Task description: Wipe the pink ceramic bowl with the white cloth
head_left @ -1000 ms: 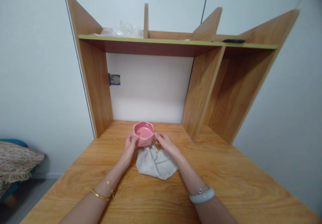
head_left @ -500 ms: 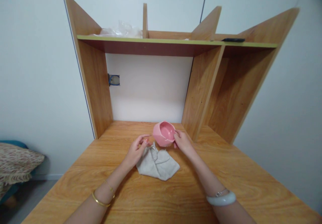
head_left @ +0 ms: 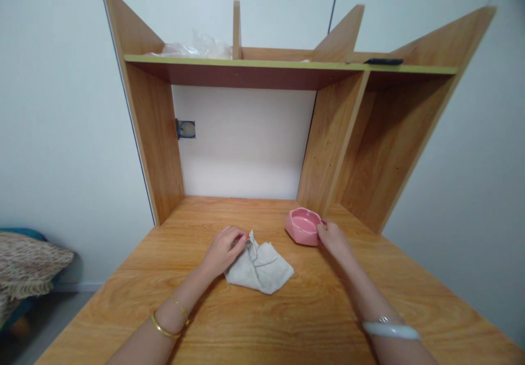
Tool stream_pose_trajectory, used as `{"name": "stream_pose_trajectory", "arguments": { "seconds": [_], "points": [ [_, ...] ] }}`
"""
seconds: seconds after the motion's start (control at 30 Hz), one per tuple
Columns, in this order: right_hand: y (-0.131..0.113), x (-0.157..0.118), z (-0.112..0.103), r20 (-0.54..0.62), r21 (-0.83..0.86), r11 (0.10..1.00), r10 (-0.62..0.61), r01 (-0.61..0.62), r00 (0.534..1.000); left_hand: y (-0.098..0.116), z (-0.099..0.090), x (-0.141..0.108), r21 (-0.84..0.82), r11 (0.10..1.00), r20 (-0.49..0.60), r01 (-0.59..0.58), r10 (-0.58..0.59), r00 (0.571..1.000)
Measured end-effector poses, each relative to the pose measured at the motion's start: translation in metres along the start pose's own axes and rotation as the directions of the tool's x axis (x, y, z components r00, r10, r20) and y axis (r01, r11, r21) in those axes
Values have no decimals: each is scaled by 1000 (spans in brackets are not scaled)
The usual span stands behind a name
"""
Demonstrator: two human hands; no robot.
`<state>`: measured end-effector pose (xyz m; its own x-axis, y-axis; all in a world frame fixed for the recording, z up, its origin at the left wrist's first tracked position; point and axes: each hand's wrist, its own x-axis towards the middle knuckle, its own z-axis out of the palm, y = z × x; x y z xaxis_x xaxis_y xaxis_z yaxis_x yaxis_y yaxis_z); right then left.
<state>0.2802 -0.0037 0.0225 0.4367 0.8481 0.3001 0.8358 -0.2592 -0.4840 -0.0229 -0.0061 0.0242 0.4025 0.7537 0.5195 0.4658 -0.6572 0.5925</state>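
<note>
A pink faceted bowl (head_left: 302, 227) is at the back right of the wooden desk, close to the upright panel. My right hand (head_left: 333, 237) grips its right rim between thumb and fingers; the bowl looks nearly level, and whether its base touches the desk is hard to tell. A crumpled light grey cloth (head_left: 262, 269) lies on the desk near the middle. My left hand (head_left: 226, 249) is closed at the cloth's upper left edge, its fingertips pinching a raised corner.
Behind the desk (head_left: 262, 332) rises a wooden shelf unit (head_left: 246, 64) with side panels. Clear plastic (head_left: 200, 47) and a dark flat object (head_left: 383, 62) lie on its upper shelf. A wall socket box (head_left: 186, 129) shows at the back left.
The pink bowl has moved right and down with my right hand, from tilted to nearly level. My left hand has turned palm down and its fingers have closed at the cloth's corner.
</note>
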Motion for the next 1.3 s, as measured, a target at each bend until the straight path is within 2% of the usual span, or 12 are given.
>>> {"name": "stream_pose_trajectory", "arguments": {
  "seconds": [0.33, 0.53, 0.83, 0.97, 1.07, 1.17, 1.3],
  "points": [
    [6, -2, 1, 35, -27, 998, 65, -64, 997, 0, -1, 0, 59, 998, -10, -28, 28, 1000],
    [8, 0, 1, 45, -23, 997, 77, -76, 996, 1, -1, 0, 53, 997, -13, -52, 53, 999],
    [10, 0, 4, 43, -26, 995, 93, -92, 995, -2, 0, 1, 142, 986, 1, -91, 92, 996],
    [7, -3, 0, -4, -29, 988, 150, -150, 989, -4, 0, 2, 158, 981, -28, -112, 118, 993],
    [-2, -9, -7, -106, 8, 981, 193, -193, 975, -6, 1, 3, 166, 980, -52, -113, 123, 991],
    [-15, -17, -11, -193, 107, 990, 113, -94, 975, -9, 3, 3, 172, 980, -50, -97, 107, 993],
    [-40, -28, -5, -169, 206, 965, -131, 164, 977, -15, 4, 2, 179, 983, -62, -43, 55, 997]
  ]
}}
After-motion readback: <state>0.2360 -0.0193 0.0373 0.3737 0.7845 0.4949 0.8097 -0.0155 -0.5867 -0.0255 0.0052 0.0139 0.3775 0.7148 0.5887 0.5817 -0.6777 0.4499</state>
